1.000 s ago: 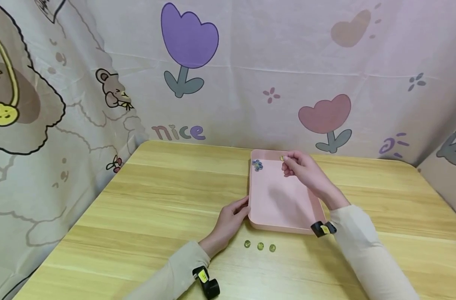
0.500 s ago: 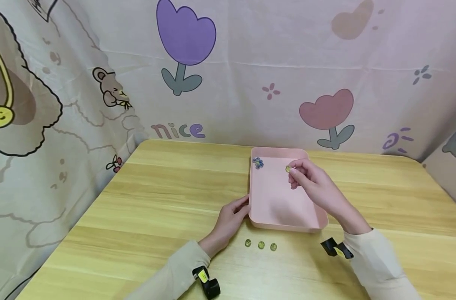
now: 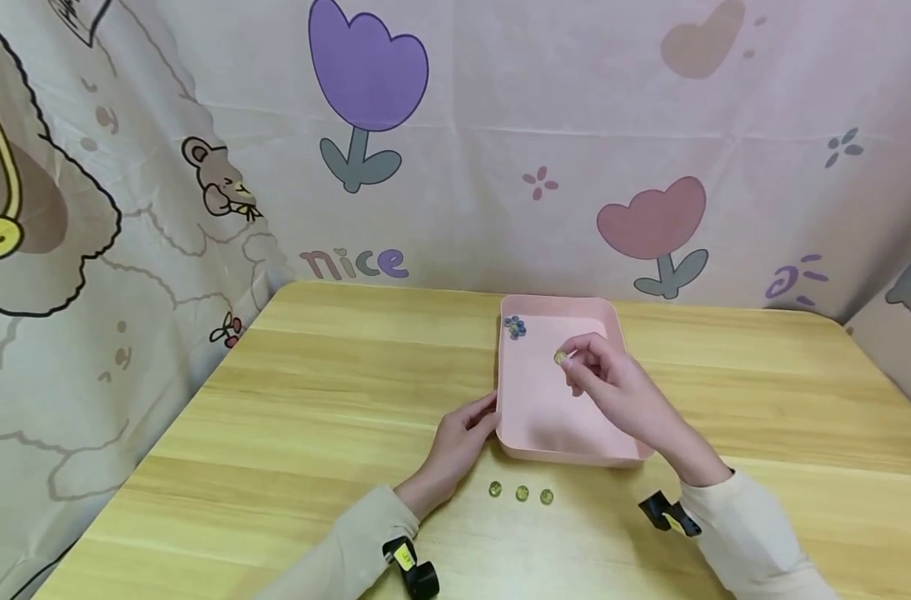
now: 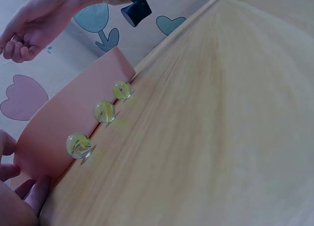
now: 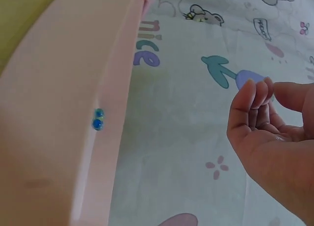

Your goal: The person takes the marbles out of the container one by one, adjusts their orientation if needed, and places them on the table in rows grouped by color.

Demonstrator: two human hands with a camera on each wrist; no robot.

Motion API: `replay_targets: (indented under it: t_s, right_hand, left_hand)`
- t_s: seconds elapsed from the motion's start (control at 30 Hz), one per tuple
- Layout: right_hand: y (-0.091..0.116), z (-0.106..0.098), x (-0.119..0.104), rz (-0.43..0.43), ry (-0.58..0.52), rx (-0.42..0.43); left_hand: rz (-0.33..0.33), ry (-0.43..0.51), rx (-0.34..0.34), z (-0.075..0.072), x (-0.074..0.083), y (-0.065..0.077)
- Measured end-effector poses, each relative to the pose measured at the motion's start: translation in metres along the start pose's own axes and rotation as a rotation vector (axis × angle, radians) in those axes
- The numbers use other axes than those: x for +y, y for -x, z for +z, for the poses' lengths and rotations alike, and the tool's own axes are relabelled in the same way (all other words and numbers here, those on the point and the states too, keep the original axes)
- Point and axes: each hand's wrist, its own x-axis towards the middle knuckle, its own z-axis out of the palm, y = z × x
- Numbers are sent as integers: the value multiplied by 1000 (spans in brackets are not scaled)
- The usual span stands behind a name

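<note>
My right hand [image 3: 613, 390] pinches a yellow glass marble [image 3: 559, 357] between thumb and fingertips, above the pink tray [image 3: 538, 400]. In the right wrist view its fingers [image 5: 245, 108] hide the marble. At the tray's far left corner sits a tight flower-like cluster of blue marbles [image 3: 515, 327] with a yellowish middle. My left hand [image 3: 455, 454] rests against the outside of the tray's left wall near the front corner, fingers touching it. Three clear marbles with yellow swirls [image 4: 104, 112] lie in a row on the table before the tray's front wall.
The wood-grain table [image 3: 335, 392] runs back to a patterned cloth [image 3: 485, 167] hung behind it and along the left. Black wrist cameras [image 3: 413, 571] are strapped over both pale sleeves.
My right hand, still pinching the yellow marble, has come nearer from the tray's far end, first drifting right, then back left. The left hand has stayed at the tray's wall.
</note>
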Motion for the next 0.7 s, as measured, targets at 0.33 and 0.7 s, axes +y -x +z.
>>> replay_targets:
  t_s: [0.33, 0.7]
  right_hand:
    - [13, 5, 15, -45, -5, -85]
    - [20, 5, 17, -86, -91, -145]
  left_hand:
    - [-8, 0, 1, -3, -2, 1]
    - [0, 15, -8, 0, -2, 1]
